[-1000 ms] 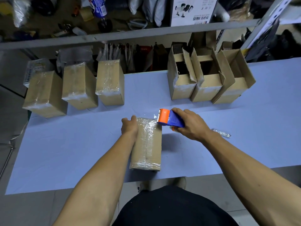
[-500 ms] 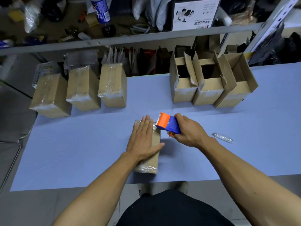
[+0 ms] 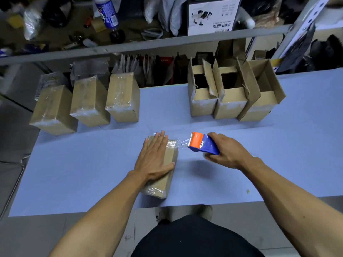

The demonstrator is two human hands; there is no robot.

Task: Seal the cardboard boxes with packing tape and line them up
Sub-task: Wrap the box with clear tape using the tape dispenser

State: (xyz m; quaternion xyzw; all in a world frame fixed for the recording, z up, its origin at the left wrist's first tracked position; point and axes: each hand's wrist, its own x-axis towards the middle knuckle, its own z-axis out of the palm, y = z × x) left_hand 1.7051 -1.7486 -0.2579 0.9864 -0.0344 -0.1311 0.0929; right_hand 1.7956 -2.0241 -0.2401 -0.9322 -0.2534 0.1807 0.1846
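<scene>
Blue table (image 3: pixel 74 173): left hand (image 3: pixel 155 158) flat on box (image 3: pixel 165 180); right hand (image 3: pixel 229 152) grip around tape dispenser (image 3: pixel 202 144).

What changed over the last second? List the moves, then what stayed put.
The left hand went from gripping the box's far left edge to pressing flat on top of the box. The right hand pulled the tape dispenser off the box to the right, stretching tape between them. The three sealed boxes and three open boxes stayed in their rows.

Bare table (image 3: pixel 78 164) between near box (image 3: pixel 168 180) and far boxes (image 3: pixel 122 101).
</scene>
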